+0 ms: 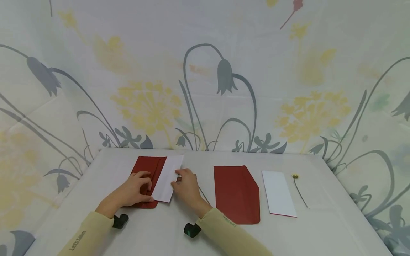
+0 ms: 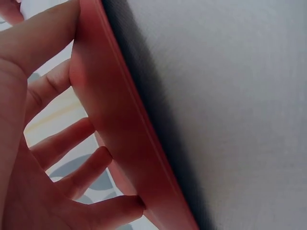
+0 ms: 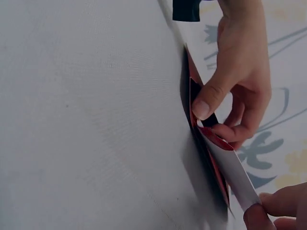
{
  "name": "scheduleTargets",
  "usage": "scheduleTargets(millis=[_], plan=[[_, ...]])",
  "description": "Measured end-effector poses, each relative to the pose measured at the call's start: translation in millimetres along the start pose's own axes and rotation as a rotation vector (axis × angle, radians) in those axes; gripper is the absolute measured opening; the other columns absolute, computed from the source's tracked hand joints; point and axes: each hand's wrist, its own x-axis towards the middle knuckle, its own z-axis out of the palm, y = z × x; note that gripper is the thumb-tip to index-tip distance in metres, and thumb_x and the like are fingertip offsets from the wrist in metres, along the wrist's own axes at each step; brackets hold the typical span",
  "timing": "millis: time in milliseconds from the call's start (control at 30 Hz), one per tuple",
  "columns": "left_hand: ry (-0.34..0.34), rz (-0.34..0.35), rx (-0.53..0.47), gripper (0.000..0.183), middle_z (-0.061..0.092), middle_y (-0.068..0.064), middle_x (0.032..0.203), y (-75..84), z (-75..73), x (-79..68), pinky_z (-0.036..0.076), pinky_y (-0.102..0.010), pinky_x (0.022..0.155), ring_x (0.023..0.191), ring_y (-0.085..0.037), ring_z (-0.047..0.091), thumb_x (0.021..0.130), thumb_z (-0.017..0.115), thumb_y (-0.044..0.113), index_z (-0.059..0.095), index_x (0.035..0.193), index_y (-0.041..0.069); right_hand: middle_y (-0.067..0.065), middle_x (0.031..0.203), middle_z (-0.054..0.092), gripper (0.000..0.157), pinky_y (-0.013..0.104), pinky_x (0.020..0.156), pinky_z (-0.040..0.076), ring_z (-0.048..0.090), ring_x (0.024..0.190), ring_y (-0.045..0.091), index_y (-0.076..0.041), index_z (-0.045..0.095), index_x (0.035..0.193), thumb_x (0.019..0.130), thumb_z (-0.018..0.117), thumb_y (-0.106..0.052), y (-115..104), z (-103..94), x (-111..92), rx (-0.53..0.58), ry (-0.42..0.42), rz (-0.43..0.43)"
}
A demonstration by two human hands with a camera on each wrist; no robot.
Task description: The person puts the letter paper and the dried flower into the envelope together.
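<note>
A red envelope lies at the left of the table. My left hand holds it, fingers bent over it and thumb at its near edge. In the left wrist view, fingertips meet the red envelope's edge. A folded white card, red inside, overlaps the envelope's right side. My right hand pinches the card's outer edge between thumb and fingers. From the right wrist, the card slants up from the envelope's opening, where the left thumb sits. A thin dark stem shows beside my right hand.
Right of my hands lie a second red envelope, another white card with a red lower edge, and a yellow flower on a thin stem. A flower-printed cloth hangs behind the white table.
</note>
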Motion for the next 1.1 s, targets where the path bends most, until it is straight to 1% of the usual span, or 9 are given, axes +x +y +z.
scheduleTargets(millis=[133,233,300,367,467,567,667,833,1100], plan=[[-0.010,0.001,-0.003,0.036,0.047,-0.026,0.138,-3.3,0.1,0.9,0.043,-0.064,0.095,0.125,-0.053,0.040,0.074,0.088,0.037,0.055,0.080,0.024,0.016,0.109,0.061,0.036,0.020,0.070,0.052,0.068,0.086,0.018,0.007,0.066,0.117,0.083,0.075,-0.002,-4.9,6.3,0.1,-0.077,-0.012,0.013],[-0.031,-0.005,-0.004,0.035,0.047,-0.024,0.139,-5.6,-0.5,1.6,0.042,-0.063,0.096,0.126,-0.052,0.040,0.075,0.087,0.040,0.056,0.081,0.026,0.014,0.104,0.063,0.035,0.021,0.070,0.050,0.065,0.081,0.016,0.006,0.068,0.114,0.082,0.077,-0.004,-6.0,9.3,0.9,-0.161,-0.013,-0.005],[-0.044,-0.006,-0.006,0.029,0.047,-0.024,0.139,-6.0,-1.5,2.1,0.042,-0.064,0.097,0.126,-0.051,0.041,0.078,0.084,0.037,0.057,0.082,0.027,0.013,0.100,0.063,0.034,0.023,0.070,0.049,0.063,0.078,0.015,0.006,0.069,0.112,0.080,0.078,-0.005,-6.0,11.2,1.3,-0.204,-0.015,-0.021],[-0.051,-0.005,-0.009,0.022,0.047,-0.023,0.139,-5.4,-2.8,2.7,0.041,-0.064,0.097,0.125,-0.050,0.042,0.082,0.080,0.030,0.058,0.084,0.027,0.012,0.099,0.064,0.034,0.023,0.070,0.048,0.060,0.077,0.014,0.005,0.070,0.111,0.080,0.078,-0.005,-6.8,12.5,1.7,-0.223,-0.026,-0.021],[-0.051,0.005,-0.007,0.015,0.049,-0.023,0.138,-3.5,-4.6,3.8,0.041,-0.064,0.098,0.124,-0.049,0.044,0.085,0.073,0.017,0.060,0.085,0.026,0.012,0.099,0.064,0.034,0.022,0.068,0.048,0.057,0.076,0.013,0.005,0.070,0.112,0.081,0.077,-0.006,-8.2,14.3,2.7,-0.214,-0.048,-0.004],[-0.044,0.018,0.007,0.017,0.049,-0.024,0.137,-2.5,-4.9,5.0,0.041,-0.064,0.098,0.122,-0.049,0.046,0.084,0.070,0.011,0.060,0.084,0.025,0.012,0.099,0.064,0.034,0.023,0.069,0.049,0.058,0.079,0.015,0.005,0.070,0.112,0.081,0.076,-0.006,-10.1,15.7,4.5,-0.218,-0.060,0.006],[-0.043,0.017,0.018,0.018,0.050,-0.024,0.137,-2.4,-3.6,5.3,0.041,-0.064,0.098,0.123,-0.049,0.046,0.084,0.071,0.010,0.060,0.084,0.025,0.012,0.098,0.065,0.032,0.027,0.075,0.051,0.060,0.085,0.020,0.004,0.071,0.111,0.081,0.075,-0.007,-12.5,16.6,6.8,-0.239,-0.073,0.013],[-0.052,-0.007,0.024,0.020,0.049,-0.024,0.138,-2.5,-2.4,4.3,0.042,-0.065,0.098,0.124,-0.049,0.045,0.084,0.074,0.013,0.060,0.085,0.027,0.012,0.098,0.066,0.031,0.034,0.084,0.052,0.062,0.096,0.026,0.003,0.072,0.109,0.081,0.073,-0.009,-17.6,18.7,11.3,-0.261,-0.106,0.031],[-0.051,-0.005,0.016,0.022,0.047,-0.023,0.139,0.0,-3.7,2.0,0.044,-0.063,0.096,0.124,-0.047,0.044,0.084,0.076,0.014,0.059,0.087,0.027,0.013,0.102,0.066,0.031,0.033,0.086,0.051,0.062,0.101,0.025,0.004,0.072,0.110,0.081,0.074,-0.009,-18.2,25.2,13.9,-0.229,-0.156,0.097]])
